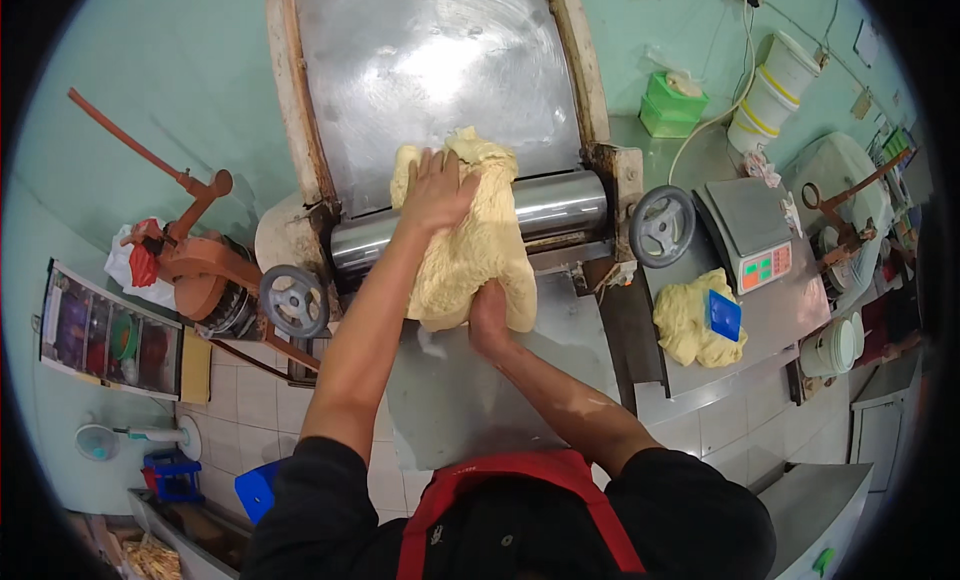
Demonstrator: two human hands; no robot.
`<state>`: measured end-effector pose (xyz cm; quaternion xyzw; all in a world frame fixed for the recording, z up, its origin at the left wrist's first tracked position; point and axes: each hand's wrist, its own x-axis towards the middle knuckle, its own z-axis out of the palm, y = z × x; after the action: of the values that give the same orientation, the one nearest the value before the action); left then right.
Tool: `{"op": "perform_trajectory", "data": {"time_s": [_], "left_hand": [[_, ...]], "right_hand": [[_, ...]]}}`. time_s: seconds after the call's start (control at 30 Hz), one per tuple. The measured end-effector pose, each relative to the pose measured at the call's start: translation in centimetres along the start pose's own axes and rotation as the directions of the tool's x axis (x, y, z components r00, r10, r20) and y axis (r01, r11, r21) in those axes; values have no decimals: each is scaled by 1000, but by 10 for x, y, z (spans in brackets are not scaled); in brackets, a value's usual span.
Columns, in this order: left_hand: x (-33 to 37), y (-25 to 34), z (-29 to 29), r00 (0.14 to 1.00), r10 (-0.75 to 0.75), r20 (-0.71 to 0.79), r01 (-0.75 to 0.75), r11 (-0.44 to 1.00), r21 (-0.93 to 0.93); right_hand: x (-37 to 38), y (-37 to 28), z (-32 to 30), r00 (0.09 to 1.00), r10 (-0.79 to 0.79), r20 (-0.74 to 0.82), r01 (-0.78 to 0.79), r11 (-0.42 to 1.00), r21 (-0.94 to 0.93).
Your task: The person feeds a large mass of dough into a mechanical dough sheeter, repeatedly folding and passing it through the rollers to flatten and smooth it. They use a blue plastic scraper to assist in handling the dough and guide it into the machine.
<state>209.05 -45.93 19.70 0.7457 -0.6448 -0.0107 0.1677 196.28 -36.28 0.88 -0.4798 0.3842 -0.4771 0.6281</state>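
Note:
A long slab of pale yellow dough (478, 242) drapes over the shiny metal roller (565, 204) of a dough sheeter, its top end bunched on the sloping metal plate (440, 70). My left hand (438, 192) lies on the upper part of the dough with fingers stretched out. Lower down, my right hand (489, 322) grips the dough's hanging end; its fingers are tucked into the dough and hidden. Below the roller, a flat metal tray (490, 400) extends toward me.
Handwheels (294, 301) (663, 227) flank the roller. On the metal side table at right are a digital scale (745, 220), another dough lump (690, 330) with a blue scraper (724, 315) on it, and a green box (672, 106). An orange-brown machine (205, 270) stands at left.

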Motion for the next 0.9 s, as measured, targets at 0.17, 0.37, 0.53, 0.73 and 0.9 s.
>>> {"op": "perform_trajectory", "data": {"time_s": [0.17, 0.37, 0.53, 0.73, 0.9], "left_hand": [[-110, 23, -16, 979, 146, -144, -155, 987, -49], [-103, 13, -18, 974, 84, -208, -96, 994, -46], [-40, 9, -34, 997, -46, -59, 40, 995, -87], [23, 11, -39, 954, -264, -141, 245, 959, -141], [49, 10, -28, 962, -99, -253, 133, 984, 120]], "right_hand": [[-37, -65, -3, 966, 220, 138, -252, 920, 300], [-105, -117, -34, 981, -53, 189, 34, 994, 106], [-150, -52, -93, 919, 289, 269, -237, 948, -211], [-179, -42, -105, 863, 391, 320, -234, 871, -432], [-173, -59, -100, 861, 395, 320, -212, 851, -481]]}}
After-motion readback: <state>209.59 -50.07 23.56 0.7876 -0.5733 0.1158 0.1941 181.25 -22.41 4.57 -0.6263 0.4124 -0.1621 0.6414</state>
